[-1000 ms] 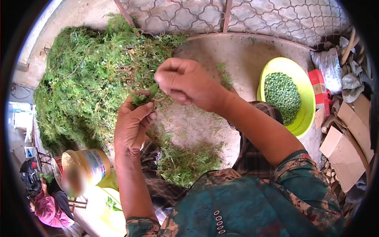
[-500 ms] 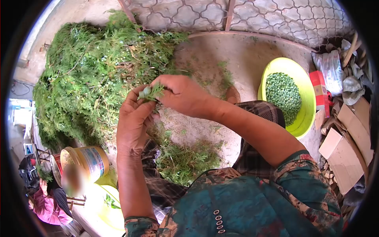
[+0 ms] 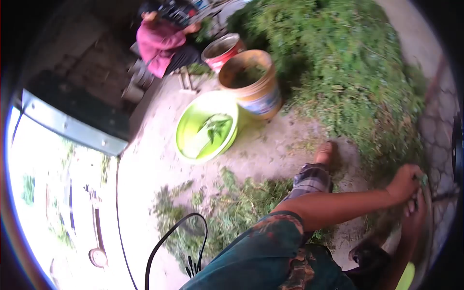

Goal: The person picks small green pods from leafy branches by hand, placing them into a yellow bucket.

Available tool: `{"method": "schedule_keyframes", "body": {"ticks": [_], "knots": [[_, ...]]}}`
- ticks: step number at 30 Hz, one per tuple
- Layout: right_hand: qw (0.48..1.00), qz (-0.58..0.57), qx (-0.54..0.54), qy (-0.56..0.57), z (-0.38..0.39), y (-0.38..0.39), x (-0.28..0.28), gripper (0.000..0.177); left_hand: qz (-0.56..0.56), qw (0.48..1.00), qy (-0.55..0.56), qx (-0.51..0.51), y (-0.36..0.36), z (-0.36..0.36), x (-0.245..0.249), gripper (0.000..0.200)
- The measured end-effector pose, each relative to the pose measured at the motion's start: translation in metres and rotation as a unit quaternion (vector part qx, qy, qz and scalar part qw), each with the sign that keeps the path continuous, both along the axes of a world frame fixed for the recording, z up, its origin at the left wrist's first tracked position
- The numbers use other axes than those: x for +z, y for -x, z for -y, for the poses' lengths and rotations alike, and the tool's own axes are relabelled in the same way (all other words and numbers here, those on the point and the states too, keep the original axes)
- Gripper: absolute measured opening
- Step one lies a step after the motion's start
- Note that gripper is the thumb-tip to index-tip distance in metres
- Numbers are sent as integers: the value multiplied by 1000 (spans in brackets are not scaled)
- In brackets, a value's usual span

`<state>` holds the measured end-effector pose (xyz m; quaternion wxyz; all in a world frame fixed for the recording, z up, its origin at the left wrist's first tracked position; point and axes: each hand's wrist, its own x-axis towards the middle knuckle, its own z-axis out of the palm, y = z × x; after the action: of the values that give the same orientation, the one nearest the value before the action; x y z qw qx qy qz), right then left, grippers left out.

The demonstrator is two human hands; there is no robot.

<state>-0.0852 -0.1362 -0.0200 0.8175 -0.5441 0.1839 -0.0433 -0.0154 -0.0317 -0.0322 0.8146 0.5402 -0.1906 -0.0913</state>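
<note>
At the right edge of the view, my left hand (image 3: 405, 184) is closed on a small green conifer sprig (image 3: 424, 180). Close against it, my right hand (image 3: 414, 212) has its fingers curled, with fingertips at the same sprig. Motion blur and the lens edge hide the fine detail of the grip. Beyond my hands spreads a big heap of cut conifer branches (image 3: 338, 63). A smaller pile of sprigs (image 3: 232, 205) lies on the floor by my legs.
A yellow-green basin (image 3: 181, 137) with some leaves stands beside a yellow bucket (image 3: 261, 104) and a red-and-white bucket (image 3: 212, 63). Another person (image 3: 162, 43) in pink sits behind them. A black cable (image 3: 166, 237) loops nearby. Another basin's yellow-green edge (image 3: 407, 276) shows lower right.
My view has swung far to the left, so my hands now appear at the right edge. The buckets, basin and seated person have come into fuller view. Both hands remain together at the sprig.
</note>
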Motion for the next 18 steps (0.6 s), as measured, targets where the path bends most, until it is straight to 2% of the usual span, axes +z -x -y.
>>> {"method": "schedule_keyframes", "body": {"ticks": [1,2,3,4,5,6,7,9,10,11,12,14,15,17,18], "knots": [[1000,-17,-8,17,-3,-6,5,26,-4,1000,1,23,0,-14,9,13],[999,-33,-22,36,-5,-7,7,27,-32,999,-24,-3,3,-23,21,12],[993,-30,65,98,29,-11,-17,32,-60,997,-47,-33,4,-32,29,12],[992,-32,76,99,34,-12,-28,32,-63,997,-46,-23,2,-32,22,12],[955,21,53,291,32,-14,-37,35,-13,997,-70,25,-2,-24,11,13],[879,77,27,470,38,-15,-48,38,37,992,-95,71,-5,-14,-2,14],[964,-29,16,265,68,-24,-66,43,33,991,-97,81,-10,2,-19,14],[954,-22,30,298,113,-25,-100,46,130,957,-63,250,-23,40,-53,16],[942,-14,33,332,116,-27,-103,49,177,926,-47,330,-24,35,-49,20],[942,-14,42,333,119,-32,-105,49,186,932,-194,243,-29,31,-45,19],[927,-4,57,371,113,-34,-100,51,181,930,-196,252,-33,30,-46,19],[893,21,86,441,97,-36,-87,53,227,933,-250,125,-43,27,-48,17],[874,34,98,475,89,-34,-79,54,223,932,-252,131,-44,16,-41,17],[831,58,114,541,75,-28,-63,57,266,905,-325,76,-41,2,-29,12],[832,58,117,540,68,-26,-54,57,264,905,-326,77,-41,0,-27,12]]}}
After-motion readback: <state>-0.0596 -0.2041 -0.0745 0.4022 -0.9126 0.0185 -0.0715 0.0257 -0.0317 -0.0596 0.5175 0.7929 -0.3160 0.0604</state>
